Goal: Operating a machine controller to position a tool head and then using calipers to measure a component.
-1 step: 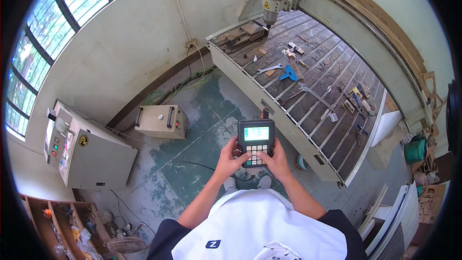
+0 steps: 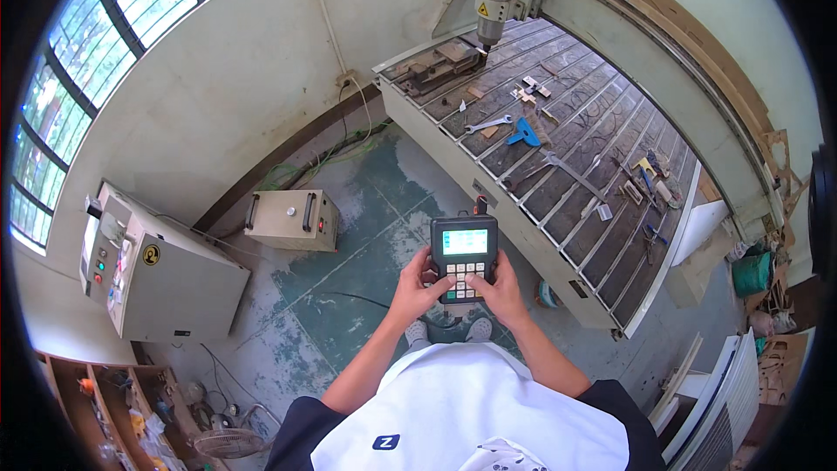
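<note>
While the drill hangs by the table's far edge, left hand and right hand curl round the lit remote, thumbs on keys, keying seemingly unfinished.

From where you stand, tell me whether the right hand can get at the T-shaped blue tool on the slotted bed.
Probably not: the right hand grips the black controller, and the T-shaped blue tool lies well beyond it on the slotted bed, though nothing covers it.
</note>
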A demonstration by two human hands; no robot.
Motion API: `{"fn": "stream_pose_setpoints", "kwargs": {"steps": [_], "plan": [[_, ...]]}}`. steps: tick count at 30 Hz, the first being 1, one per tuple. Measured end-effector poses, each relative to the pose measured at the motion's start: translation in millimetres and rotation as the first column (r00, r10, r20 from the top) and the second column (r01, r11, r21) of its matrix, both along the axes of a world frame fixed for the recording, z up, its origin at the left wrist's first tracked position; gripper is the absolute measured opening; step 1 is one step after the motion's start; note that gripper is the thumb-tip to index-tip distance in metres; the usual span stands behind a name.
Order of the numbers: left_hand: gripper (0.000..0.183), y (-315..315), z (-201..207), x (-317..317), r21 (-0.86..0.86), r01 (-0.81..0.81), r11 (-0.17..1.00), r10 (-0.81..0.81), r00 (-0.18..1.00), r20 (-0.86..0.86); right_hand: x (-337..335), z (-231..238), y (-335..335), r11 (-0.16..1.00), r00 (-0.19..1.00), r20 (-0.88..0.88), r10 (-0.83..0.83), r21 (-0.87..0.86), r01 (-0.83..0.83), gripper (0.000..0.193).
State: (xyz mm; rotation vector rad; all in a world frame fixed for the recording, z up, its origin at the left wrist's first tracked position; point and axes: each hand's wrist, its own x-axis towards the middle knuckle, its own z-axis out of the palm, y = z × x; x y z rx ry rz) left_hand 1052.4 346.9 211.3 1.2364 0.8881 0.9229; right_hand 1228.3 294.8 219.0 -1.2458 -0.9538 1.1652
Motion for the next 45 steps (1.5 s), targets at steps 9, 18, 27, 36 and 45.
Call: {"fn": "stream_pose_setpoints", "kwargs": {"steps": [9,18,27,36,45], "plan": [[0.061,0,6,-1,-0.009,0.020,1.000,-0.020,1.000,0.014,0,0,-1,1.000,1.000,0.016,0.005,0.003,-0.005,0.054],[0.061,-1,15,-1,-0.009,0.011,1.000,-0.011,1.000,-0.003,-1,4,-1,1.000,0.999,0.036,-0.002,-0.004,0.002,0.055],[0.061,-2,12,1,0.037,0.005,0.999,-0.003,0.999,-0.048,-4,4,-1,1.000,1.000,0.015,-0.027,-0.013,0.027,0.056],[0.060,-1,7,0,0.047,0.005,0.999,-0.003,0.999,-0.044,-3,3,0,1.000,0.996,0.086,-0.029,0.006,0.029,0.055],[0.066,-1,14,1,0.077,0.012,0.997,-0.003,0.992,-0.125,-6,-1,2,0.996,0.991,0.098,-0.090,0.017,0.089,0.056]]}}
